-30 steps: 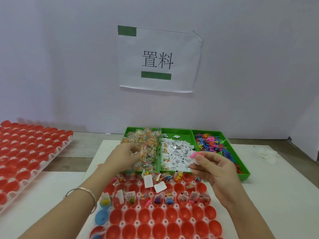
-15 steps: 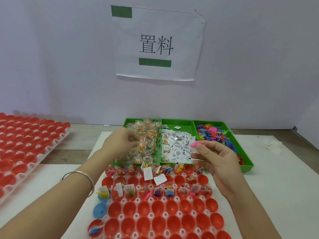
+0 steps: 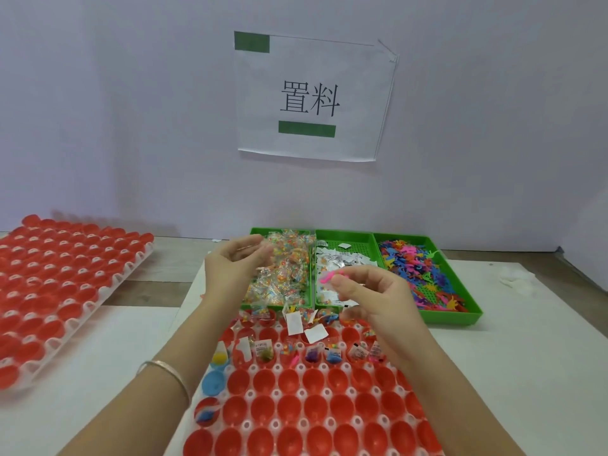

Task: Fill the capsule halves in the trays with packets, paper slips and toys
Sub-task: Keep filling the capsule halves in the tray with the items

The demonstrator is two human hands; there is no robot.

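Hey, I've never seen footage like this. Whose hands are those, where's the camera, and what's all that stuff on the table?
There is no machine: a person works with bare hands, and the one camera sits on their head, looking forward and down. The left hand hovers curled over a green bin of clear packets; whether it holds one is too blurred to tell. The right hand pinches a small pink toy. Beside the packets are bins of paper slips and coloured toys. In front lies a white tray of red capsule halves; its far rows already hold items. A second tray sits to the left.
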